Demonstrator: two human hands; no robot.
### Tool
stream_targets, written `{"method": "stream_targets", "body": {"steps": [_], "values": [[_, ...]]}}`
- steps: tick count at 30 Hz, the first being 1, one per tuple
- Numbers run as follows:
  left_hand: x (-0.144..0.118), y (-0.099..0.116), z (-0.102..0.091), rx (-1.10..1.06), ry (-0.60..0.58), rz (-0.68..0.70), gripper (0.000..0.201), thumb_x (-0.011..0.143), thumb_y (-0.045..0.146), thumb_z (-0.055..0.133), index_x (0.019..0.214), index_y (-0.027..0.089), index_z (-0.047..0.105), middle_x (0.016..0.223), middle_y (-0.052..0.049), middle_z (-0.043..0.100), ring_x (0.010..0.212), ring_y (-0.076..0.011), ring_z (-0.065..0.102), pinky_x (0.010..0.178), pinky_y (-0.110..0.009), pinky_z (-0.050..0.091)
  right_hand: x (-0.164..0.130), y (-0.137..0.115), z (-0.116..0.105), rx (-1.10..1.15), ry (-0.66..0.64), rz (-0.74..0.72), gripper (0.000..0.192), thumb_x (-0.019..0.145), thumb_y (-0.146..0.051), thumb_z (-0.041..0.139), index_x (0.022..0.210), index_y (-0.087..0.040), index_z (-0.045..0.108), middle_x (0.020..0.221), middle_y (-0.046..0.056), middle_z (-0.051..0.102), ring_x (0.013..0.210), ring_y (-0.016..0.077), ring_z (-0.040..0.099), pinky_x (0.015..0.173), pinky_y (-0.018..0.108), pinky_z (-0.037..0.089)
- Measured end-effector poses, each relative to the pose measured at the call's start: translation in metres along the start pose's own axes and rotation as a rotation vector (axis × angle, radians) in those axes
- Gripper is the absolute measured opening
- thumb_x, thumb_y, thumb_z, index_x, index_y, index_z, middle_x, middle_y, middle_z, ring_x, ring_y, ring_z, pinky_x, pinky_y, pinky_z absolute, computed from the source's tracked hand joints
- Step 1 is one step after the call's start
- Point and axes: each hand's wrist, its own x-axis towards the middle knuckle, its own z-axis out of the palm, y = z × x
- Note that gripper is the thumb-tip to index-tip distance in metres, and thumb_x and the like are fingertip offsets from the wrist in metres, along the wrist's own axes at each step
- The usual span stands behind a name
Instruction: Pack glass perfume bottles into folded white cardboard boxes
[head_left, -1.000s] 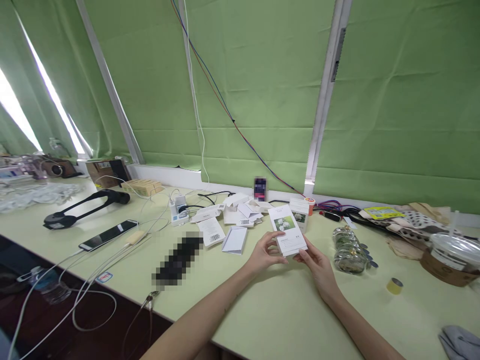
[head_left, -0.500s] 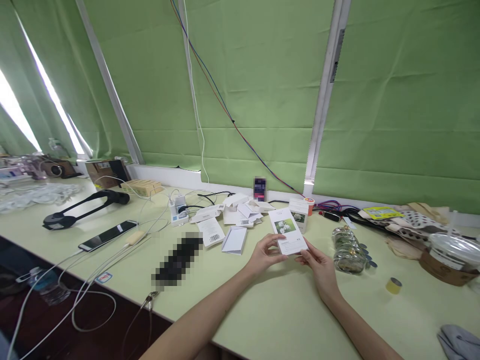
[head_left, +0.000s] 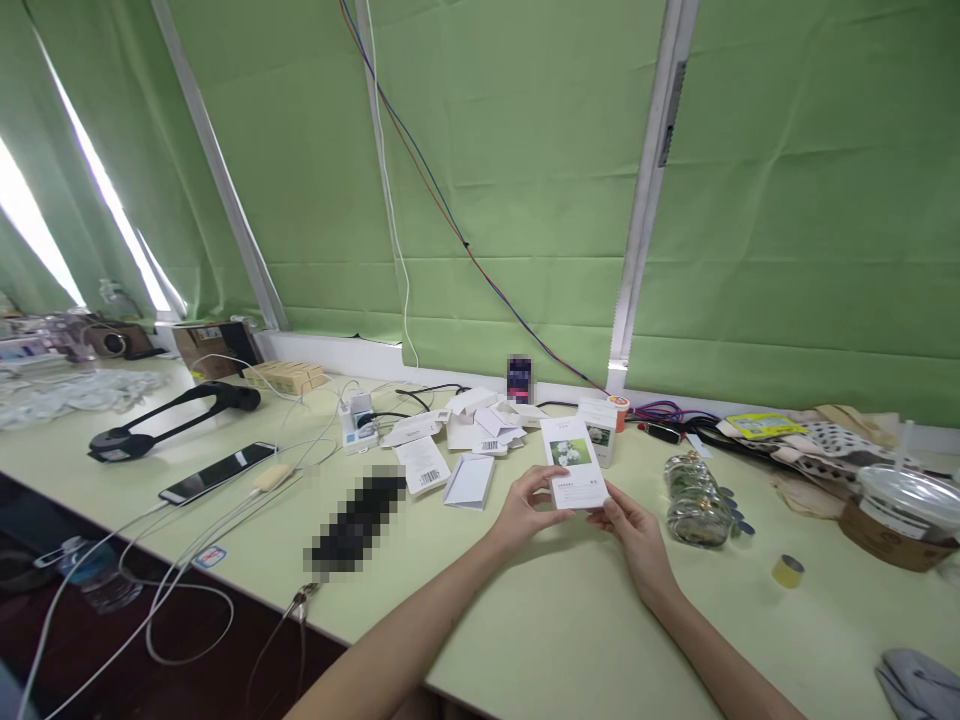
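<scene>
Both hands hold a white box with a picture of white flowers on its front, tilted up above the table. My left hand grips its lower left side, thumb along the bottom. My right hand is closed on the lower right corner, with some fingers hidden behind the box. Just behind it stands a similar white box with a flower picture. To the left lie flattened white cartons, a white card with a barcode and an open white carton piece.
Clear glass jars stand right of my hands, beside several dark discs and a small yellow cylinder. Farther right is a lidded plastic bowl. A phone, white cables and a black frame-like device lie on the left.
The held box has turned slightly more upright, and its lower right corner has shifted a little to the left. Both hands keep their grip.
</scene>
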Motion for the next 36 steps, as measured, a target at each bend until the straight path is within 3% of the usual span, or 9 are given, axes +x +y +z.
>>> {"method": "stream_targets", "body": {"steps": [6, 11, 14, 18, 22, 26, 29, 33, 36], "values": [[0.001, -0.002, -0.004, 0.027, -0.055, 0.050, 0.053, 0.064, 0.031, 0.080, 0.113, 0.024, 0.063, 0.111, -0.008, 0.056, 0.107, -0.0254, 0.056, 0.087, -0.037, 0.052, 0.003, 0.001, -0.003, -0.069, -0.052, -0.029, 0.046, 0.073, -0.048, 0.068, 0.107, -0.016, 0.069, 0.086, 0.005, 0.072, 0.068, 0.0168, 0.059, 0.071, 0.033, 0.050], [0.003, 0.003, -0.006, 0.008, -0.109, 0.100, 0.045, 0.070, 0.029, 0.076, 0.112, 0.023, 0.061, 0.120, -0.009, 0.053, 0.118, -0.0257, 0.050, 0.102, -0.041, 0.041, 0.007, 0.006, -0.004, 0.004, -0.102, 0.010, 0.050, 0.069, -0.045, 0.072, 0.111, -0.019, 0.062, 0.104, 0.009, 0.071, 0.094, 0.0254, 0.065, 0.087, 0.043, 0.050], [0.004, 0.003, -0.006, -0.060, -0.010, 0.123, 0.050, 0.077, 0.027, 0.070, 0.121, 0.028, 0.047, 0.130, -0.008, 0.047, 0.116, -0.0228, 0.052, 0.101, -0.042, 0.041, 0.010, 0.011, -0.005, -0.064, -0.144, 0.009, 0.048, 0.069, -0.043, 0.072, 0.109, -0.020, 0.061, 0.098, 0.009, 0.072, 0.095, 0.0271, 0.066, 0.089, 0.046, 0.049], [0.004, 0.002, -0.009, -0.020, 0.071, 0.056, 0.073, 0.076, 0.025, 0.069, 0.134, 0.031, 0.026, 0.113, -0.004, 0.057, 0.104, -0.0194, 0.058, 0.093, -0.040, 0.047, 0.012, 0.016, -0.009, -0.306, -0.133, -0.090, 0.044, 0.070, -0.044, 0.068, 0.107, -0.019, 0.063, 0.108, 0.011, 0.068, 0.103, 0.0285, 0.061, 0.087, 0.044, 0.049], [0.003, 0.007, -0.009, 0.194, 0.062, 0.050, 0.052, 0.075, 0.030, 0.070, 0.122, 0.027, 0.047, 0.115, -0.005, 0.054, 0.105, -0.0206, 0.054, 0.084, -0.032, 0.050, 0.008, 0.010, -0.008, -0.554, 0.042, -0.218, 0.052, 0.076, -0.046, 0.061, 0.120, -0.020, 0.056, 0.122, 0.012, 0.058, 0.106, 0.0279, 0.055, 0.083, 0.043, 0.049], [-0.002, 0.010, -0.003, 0.420, -0.020, 0.092, 0.045, 0.072, 0.039, 0.073, 0.111, 0.023, 0.057, 0.100, -0.003, 0.053, 0.086, -0.0173, 0.055, 0.070, -0.027, 0.050, -0.002, -0.004, -0.001, -0.605, 0.068, -0.346, 0.058, 0.083, -0.047, 0.054, 0.133, -0.020, 0.042, 0.122, 0.012, 0.052, 0.088, 0.0211, 0.057, 0.075, 0.037, 0.049], [-0.007, 0.011, 0.005, 0.462, -0.127, 0.095, 0.035, 0.078, 0.036, 0.067, 0.109, 0.022, 0.058, 0.093, -0.002, 0.053, 0.078, -0.0149, 0.054, 0.067, -0.026, 0.049, -0.010, -0.007, 0.004, -0.577, -0.068, -0.410, 0.061, 0.084, -0.047, 0.052, 0.137, -0.021, 0.036, 0.127, 0.012, 0.050, 0.104, 0.0240, 0.053, 0.084, 0.038, 0.046], [-0.013, 0.013, 0.014, 0.417, -0.278, 0.152, 0.044, 0.084, 0.027, 0.059, 0.127, 0.025, 0.047, 0.099, -0.004, 0.055, 0.083, -0.0152, 0.055, 0.076, -0.030, 0.050, -0.015, -0.004, 0.007, -0.486, -0.188, -0.324, 0.054, 0.085, -0.049, 0.052, 0.129, -0.019, 0.043, 0.121, 0.011, 0.058, 0.113, 0.0269, 0.052, 0.092, 0.039, 0.043], [-0.014, 0.012, 0.016, 0.397, -0.313, 0.193, 0.055, 0.083, 0.026, 0.061, 0.134, 0.024, 0.039, 0.102, -0.005, 0.057, 0.084, -0.0164, 0.056, 0.079, -0.033, 0.051, -0.013, -0.005, 0.007, -0.379, -0.131, -0.227, 0.052, 0.085, -0.049, 0.052, 0.126, -0.019, 0.042, 0.112, 0.010, 0.064, 0.105, 0.0257, 0.059, 0.088, 0.037, 0.047]]}}
